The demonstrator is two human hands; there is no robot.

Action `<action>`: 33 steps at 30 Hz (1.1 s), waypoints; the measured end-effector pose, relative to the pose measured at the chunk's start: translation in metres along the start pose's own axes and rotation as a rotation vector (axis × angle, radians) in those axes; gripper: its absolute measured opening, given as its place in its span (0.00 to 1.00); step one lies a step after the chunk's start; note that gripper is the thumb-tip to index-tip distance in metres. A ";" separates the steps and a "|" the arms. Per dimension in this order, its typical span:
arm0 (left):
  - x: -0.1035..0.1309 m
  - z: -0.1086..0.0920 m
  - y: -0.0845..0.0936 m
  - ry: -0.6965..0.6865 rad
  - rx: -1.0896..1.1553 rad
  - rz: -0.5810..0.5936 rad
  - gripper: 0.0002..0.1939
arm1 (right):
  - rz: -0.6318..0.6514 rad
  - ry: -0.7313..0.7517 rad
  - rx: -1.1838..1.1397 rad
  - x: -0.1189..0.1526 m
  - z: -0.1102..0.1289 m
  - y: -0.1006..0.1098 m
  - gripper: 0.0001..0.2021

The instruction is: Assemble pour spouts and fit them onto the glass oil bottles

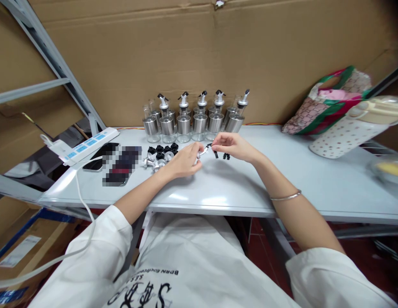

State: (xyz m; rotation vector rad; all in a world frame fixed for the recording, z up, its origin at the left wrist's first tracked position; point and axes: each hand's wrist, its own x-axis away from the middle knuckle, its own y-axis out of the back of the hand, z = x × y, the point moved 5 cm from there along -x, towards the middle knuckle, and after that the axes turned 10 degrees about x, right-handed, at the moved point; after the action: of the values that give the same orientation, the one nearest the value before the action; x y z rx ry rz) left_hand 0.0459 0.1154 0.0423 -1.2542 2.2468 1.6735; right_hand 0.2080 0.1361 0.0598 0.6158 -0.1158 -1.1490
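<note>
Near the middle of the grey table, my left hand (pixel 188 160) is closed on a silver pour spout (pixel 203 152), its tip pointing right. Close to that tip, the fingers of my right hand (pixel 229 145) pinch a small black piece (pixel 209 145). A black strip (pixel 216 154) and several small black parts (pixel 226 156) lie under and beside my right hand. Left of my left hand are several black stoppers (pixel 159 149) and several silver spout parts (pixel 150 161). Behind the hands stand several glass and steel bottles (pixel 183 125), some topped with silver spouts.
Two phones (pixel 104 155) and a white power strip (pixel 90 144) with a cable lie at the left. A dotted white jug (pixel 343 130), a patterned bag (pixel 317 107) and a bowl (pixel 385 173) are at the right. Cardboard (pixel 186 47) rises behind the table (pixel 218 194).
</note>
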 end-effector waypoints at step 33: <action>0.001 0.009 -0.005 0.075 0.074 0.014 0.25 | 0.029 -0.058 -0.077 -0.002 0.000 -0.019 0.21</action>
State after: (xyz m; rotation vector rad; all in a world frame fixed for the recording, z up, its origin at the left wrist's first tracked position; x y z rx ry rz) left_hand 0.0450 0.1223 0.0345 -1.3074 2.3421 1.5574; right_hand 0.1916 0.1331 0.0507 0.5115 -0.1290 -1.1381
